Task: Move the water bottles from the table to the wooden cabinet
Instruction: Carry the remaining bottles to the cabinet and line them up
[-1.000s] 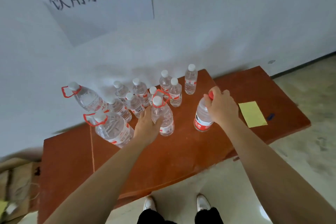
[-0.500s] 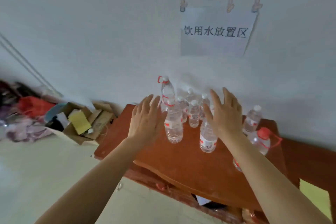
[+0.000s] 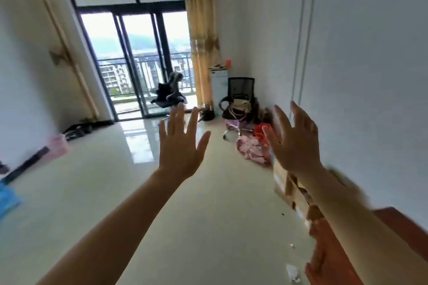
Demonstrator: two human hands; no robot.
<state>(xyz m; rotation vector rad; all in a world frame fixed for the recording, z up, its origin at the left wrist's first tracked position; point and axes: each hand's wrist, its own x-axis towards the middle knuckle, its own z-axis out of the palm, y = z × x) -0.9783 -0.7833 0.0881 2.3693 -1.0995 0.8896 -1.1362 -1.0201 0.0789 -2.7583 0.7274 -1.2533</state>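
My left hand (image 3: 179,146) is raised in front of me with its fingers spread and nothing in it. My right hand (image 3: 295,143) is up beside it, also spread and empty. Only a corner of the red-brown wooden cabinet (image 3: 333,259) shows at the lower right, under my right forearm. No water bottles are in view. The view looks down a long room, away from the wall where the bottles stood.
A glossy pale floor (image 3: 208,215) stretches toward a glass balcony door (image 3: 136,62). Along the right wall lie a cardboard box (image 3: 291,190), pink clothes (image 3: 252,148) and a black office chair (image 3: 240,95). Shoes (image 3: 81,128) sit at the left wall.
Both hands let go of the bottles and opened. My view has swung left, from the cabinet top and bottles to the open room; the bottles have gone out of sight.
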